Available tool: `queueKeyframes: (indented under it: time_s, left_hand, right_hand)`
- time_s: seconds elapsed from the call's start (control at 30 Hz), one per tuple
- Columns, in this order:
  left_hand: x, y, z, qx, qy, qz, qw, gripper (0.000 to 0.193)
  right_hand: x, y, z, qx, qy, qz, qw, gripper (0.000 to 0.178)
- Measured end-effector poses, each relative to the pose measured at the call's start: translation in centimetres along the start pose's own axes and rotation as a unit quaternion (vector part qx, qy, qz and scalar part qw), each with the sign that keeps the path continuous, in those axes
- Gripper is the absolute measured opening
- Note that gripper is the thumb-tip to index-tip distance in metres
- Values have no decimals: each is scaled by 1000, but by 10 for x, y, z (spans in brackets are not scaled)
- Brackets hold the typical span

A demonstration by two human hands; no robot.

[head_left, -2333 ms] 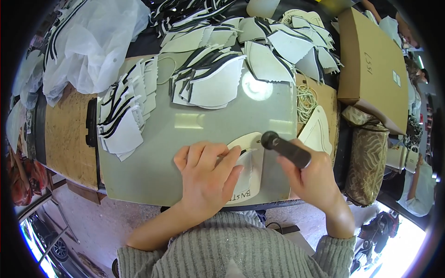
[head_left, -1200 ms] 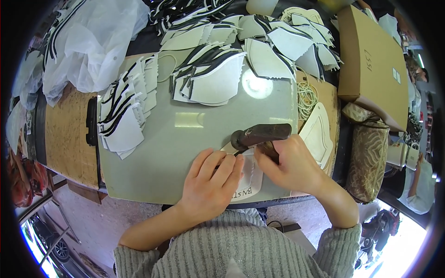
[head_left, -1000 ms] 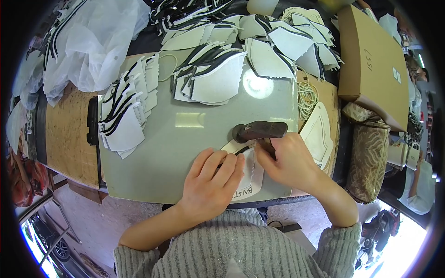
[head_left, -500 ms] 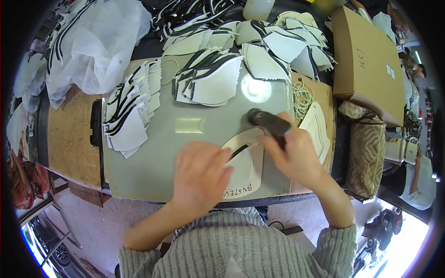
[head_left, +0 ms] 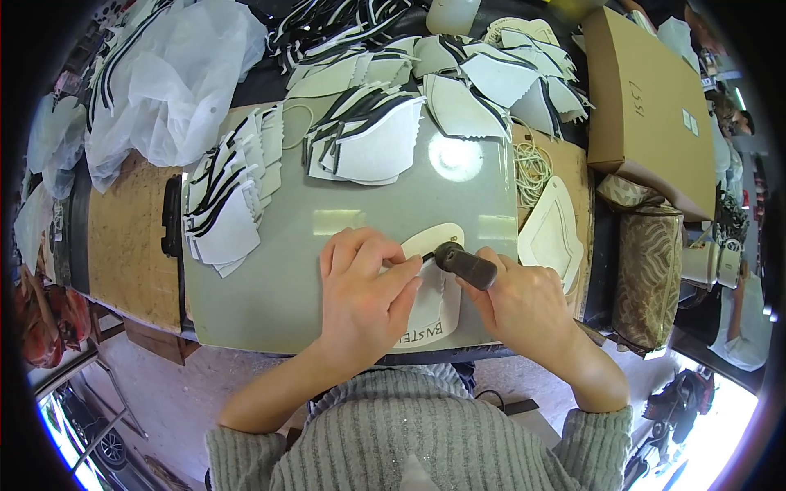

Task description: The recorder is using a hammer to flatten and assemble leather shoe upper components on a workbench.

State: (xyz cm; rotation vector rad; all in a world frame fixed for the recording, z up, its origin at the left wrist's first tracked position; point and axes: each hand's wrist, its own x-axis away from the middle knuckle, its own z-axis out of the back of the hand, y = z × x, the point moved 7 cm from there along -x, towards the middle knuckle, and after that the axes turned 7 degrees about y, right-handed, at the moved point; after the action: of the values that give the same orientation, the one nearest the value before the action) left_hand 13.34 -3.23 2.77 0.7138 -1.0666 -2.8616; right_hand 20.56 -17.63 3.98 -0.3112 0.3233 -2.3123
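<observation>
A cream template board (head_left: 422,333) with dark lettering lies near the table's front edge. On it rests a white cut piece (head_left: 430,299) with a black strip along its upper edge. My left hand (head_left: 364,286) lies over its left side, thumb and forefinger closed at the black strip and covering part of it. My right hand (head_left: 524,299) grips a dark hammer (head_left: 467,266); its rounded end is down at the strip, just right of my left fingertips. The hammer's handle is mostly hidden in my hand.
Stacks of black-edged white pieces (head_left: 372,143) line the back and left of the grey mat (head_left: 270,303). At right lie a coil of cord (head_left: 532,176), another cream template (head_left: 550,233), a cardboard box (head_left: 647,123) and a patterned pouch (head_left: 647,278). A plastic bag (head_left: 172,90) sits back left.
The hammer has come down and toward me, from raised above the template to the strip. My left hand has shifted slightly away from me, its fingers now at the strip.
</observation>
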Motion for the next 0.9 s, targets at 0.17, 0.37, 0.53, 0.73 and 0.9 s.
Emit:
queueKeyframes:
  time_s: [0.17,0.37,0.53,0.73,0.9]
  left_hand:
    - [-3,-5,-5,24,-11,40,999,23]
    - [5,6,-9,-17,-14,-62,998,27]
    - [8,11,-11,-59,-37,-114,991,27]
    - [9,11,-11,-62,-42,-117,990,28]
    - [8,10,-10,-55,-45,-108,992,28]
  right_hand:
    - [1,2,-1,-4,3,-2,1000,19]
    - [0,2,0,0,15,25,1000,22]
    - [-3,8,7,-14,8,19,1000,20]
    - [-9,-7,9,60,-19,55,997,21]
    - [-10,-5,21,23,40,78,996,23]
